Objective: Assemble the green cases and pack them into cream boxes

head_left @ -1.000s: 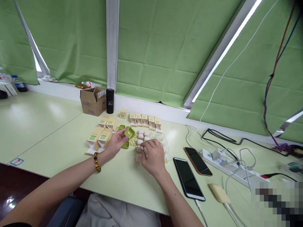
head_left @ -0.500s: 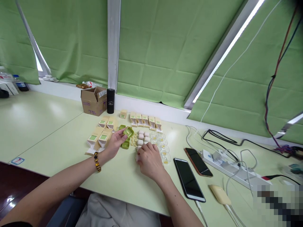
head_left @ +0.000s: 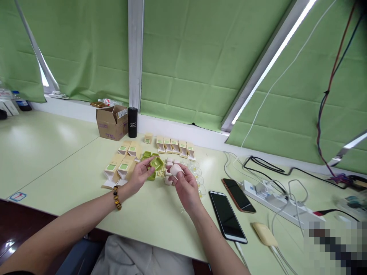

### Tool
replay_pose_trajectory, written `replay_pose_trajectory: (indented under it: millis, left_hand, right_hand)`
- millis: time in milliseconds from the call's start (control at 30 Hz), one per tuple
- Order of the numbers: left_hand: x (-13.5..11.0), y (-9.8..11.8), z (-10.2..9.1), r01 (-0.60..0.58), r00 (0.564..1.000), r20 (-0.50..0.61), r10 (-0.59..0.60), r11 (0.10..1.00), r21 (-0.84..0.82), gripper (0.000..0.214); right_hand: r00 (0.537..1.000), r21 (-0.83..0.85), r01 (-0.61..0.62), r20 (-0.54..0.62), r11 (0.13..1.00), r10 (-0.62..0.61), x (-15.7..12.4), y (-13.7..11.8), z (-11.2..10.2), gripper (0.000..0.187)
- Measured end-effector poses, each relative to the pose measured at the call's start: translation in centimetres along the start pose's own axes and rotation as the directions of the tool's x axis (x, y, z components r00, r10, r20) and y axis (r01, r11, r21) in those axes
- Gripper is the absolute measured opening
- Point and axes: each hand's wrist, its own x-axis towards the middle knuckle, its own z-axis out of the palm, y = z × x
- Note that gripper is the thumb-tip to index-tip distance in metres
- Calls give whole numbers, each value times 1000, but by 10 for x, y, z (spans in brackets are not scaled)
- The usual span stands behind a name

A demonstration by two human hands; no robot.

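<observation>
The pale table [head_left: 57,152] carries cartons [head_left: 125,167], green trays [head_left: 151,176], a cardboard box [head_left: 110,129], phones [head_left: 228,215] and a power strip [head_left: 282,205].

"What's right of the right-hand fingers [head_left: 190,176]?"
"A white-framed phone [head_left: 228,216], then a brown-cased phone [head_left: 238,195], and farther out a power strip [head_left: 282,206]."
"And beyond those fingers, leftward?"
"A black tumbler [head_left: 132,123], green blinds [head_left: 183,57] farther back."
</observation>
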Motion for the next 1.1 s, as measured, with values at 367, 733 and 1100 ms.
replay_pose_trajectory:
  millis: [367,733,1100]
  left_hand:
    - [-4,7,6,12,1000,-1,-12,996,92,60]
    - [-2,1,3,24,998,46,-33,982,187,63]
    - [0,-5,0,-78,997,19,78,894,442,52]
  right_hand:
    - [999,-63,19,-43,998,-22,-2,3,3,44]
    - [975,-306,146,-117,941,-190,-2,6,1,56]
    - [988,-353,54,-113,934,-100,-4,5,2,47]
